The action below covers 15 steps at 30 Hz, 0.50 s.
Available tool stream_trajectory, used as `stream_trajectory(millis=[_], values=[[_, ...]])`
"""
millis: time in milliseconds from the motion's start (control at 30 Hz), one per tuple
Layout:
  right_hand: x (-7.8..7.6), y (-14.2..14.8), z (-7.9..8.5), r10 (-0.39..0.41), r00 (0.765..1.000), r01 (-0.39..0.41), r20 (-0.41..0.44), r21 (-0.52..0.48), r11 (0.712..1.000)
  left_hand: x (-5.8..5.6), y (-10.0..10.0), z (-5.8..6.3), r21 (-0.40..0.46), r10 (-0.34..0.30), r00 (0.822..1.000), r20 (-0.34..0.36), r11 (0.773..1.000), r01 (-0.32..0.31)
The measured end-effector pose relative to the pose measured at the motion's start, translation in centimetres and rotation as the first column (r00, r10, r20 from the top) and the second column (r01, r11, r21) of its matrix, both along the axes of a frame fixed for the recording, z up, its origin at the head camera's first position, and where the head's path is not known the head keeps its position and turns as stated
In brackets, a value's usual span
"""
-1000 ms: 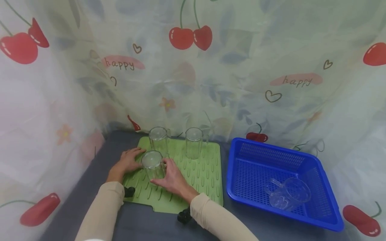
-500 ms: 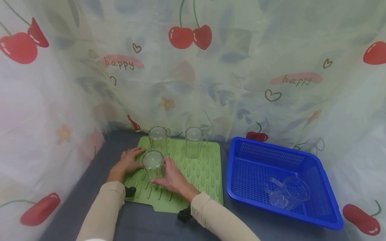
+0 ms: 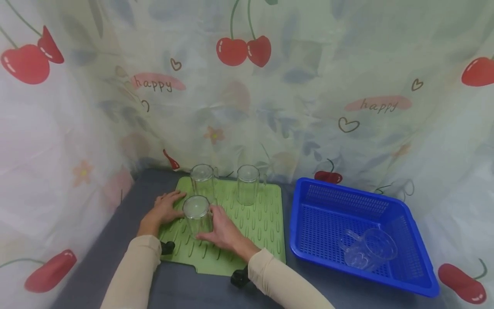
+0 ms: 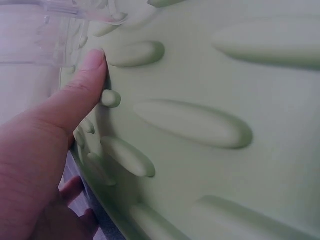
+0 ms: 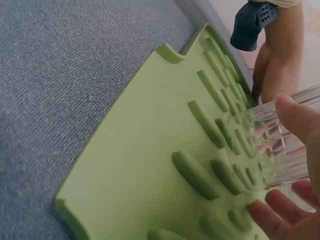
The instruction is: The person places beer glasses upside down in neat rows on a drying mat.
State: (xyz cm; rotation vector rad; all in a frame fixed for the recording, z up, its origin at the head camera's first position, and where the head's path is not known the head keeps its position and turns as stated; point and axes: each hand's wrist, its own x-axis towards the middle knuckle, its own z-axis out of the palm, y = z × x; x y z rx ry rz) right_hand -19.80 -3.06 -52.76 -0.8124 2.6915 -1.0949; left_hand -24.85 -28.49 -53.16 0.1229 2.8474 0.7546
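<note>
A clear glass mug (image 3: 197,219) stands base up on a green ribbed drying mat (image 3: 266,231). My right hand (image 3: 225,229) grips it from the right, thumb on the near side and fingers around the handle side. In the right wrist view, the thumb and fingers of the right hand (image 5: 300,200) lie on either side of the mug (image 5: 282,145). My left hand (image 3: 166,208) rests at the mat's left edge. In the left wrist view, the thumb of the left hand (image 4: 35,165) lies straight on the mat (image 4: 280,130), fingers beyond its edge, partly hidden.
Two more glass mugs, one at the back left (image 3: 203,182) and one at the back right (image 3: 248,184), stand on the mat. A blue perforated basket (image 3: 295,223) to the right holds a tilted glass mug (image 3: 370,249). A cherry-print curtain (image 3: 247,107) encloses the grey table (image 3: 173,283).
The right hand and its mug have shifted very slightly right and toward the person. The left hand stays at the mat's edge. The head view has tilted a little.
</note>
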Motion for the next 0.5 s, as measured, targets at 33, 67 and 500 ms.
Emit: stream_trajectory(millis=[33,67,500], values=[[0.1,0.0,0.1,0.002,1.000,-0.002,-0.004,0.006,1.000,0.0,0.0,0.0,0.002,0.001,1.000,-0.001,1.000,-0.001],[0.1,0.1,0.2,0.004,1.000,-0.004,-0.006,0.009,1.000,0.0,0.0,0.0,0.005,0.001,1.000,-0.002,1.000,-0.001],[1.0,1.9,2.2,-0.054,0.998,0.055,-0.016,0.143,0.988,0.2,-0.1,-0.4,0.019,-0.003,1.000,-0.007,1.000,0.003]])
